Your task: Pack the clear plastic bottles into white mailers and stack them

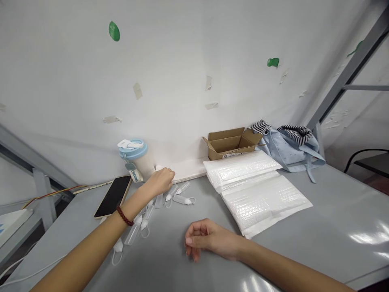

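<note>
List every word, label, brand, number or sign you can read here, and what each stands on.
"Oecans" (uncertain; slanted and blurred): small white tag at the beige cup with a light-blue lid.
Too small to read: print on the white label on the open brown cardboard box.
Unreadable: blue marks on the flat white item at the left edge.

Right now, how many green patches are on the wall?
3: one green patch at upper left, a second right of centre, a third beside the metal post. The post may hide more.
</note>
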`<state>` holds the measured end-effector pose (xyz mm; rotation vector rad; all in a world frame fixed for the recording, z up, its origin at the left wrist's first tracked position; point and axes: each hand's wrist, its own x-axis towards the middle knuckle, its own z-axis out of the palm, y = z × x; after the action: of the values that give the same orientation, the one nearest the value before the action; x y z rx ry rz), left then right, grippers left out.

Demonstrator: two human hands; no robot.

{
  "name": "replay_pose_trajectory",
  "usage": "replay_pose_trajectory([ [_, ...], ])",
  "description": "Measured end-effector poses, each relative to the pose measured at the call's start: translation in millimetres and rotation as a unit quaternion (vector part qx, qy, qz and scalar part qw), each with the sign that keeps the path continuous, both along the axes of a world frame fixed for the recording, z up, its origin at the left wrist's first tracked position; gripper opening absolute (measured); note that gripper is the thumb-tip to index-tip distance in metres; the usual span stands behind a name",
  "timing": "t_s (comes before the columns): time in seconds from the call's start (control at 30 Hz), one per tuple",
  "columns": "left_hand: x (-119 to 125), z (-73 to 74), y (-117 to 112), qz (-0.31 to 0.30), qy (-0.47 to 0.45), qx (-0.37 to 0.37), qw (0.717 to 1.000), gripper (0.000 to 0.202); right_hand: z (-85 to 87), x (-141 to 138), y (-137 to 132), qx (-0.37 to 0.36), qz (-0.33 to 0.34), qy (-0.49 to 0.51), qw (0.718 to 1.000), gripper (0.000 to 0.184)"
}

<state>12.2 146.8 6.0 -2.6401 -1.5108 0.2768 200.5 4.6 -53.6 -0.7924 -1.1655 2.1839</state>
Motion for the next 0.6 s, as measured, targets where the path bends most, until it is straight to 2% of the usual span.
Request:
replay_pose_trajectory([
  [0.17,0,-3.7,1,0.011,-0.035,0.018,0.999,0.027,1.4,-1,0,0.002,0.004,-0.007,1.0,0.042],
  [0.27,-2,0.0,3,0.024,-0.07,0.05,0.996,0.019,1.7,-1,0,0.004,0.003,-0.008,1.0,0.042],
  [0.47,-13,24.5,-3,0.043,-0.178,0.158,0.97,0.014,1.2,0,-1,0.012,-0.002,-0.006,1.0,0.04],
  [0.6,-21,37.0,-33,0.048,-0.243,0.217,0.944,0.012,2.3,1,0,0.022,-0.025,0.002,0.999,0.042],
])
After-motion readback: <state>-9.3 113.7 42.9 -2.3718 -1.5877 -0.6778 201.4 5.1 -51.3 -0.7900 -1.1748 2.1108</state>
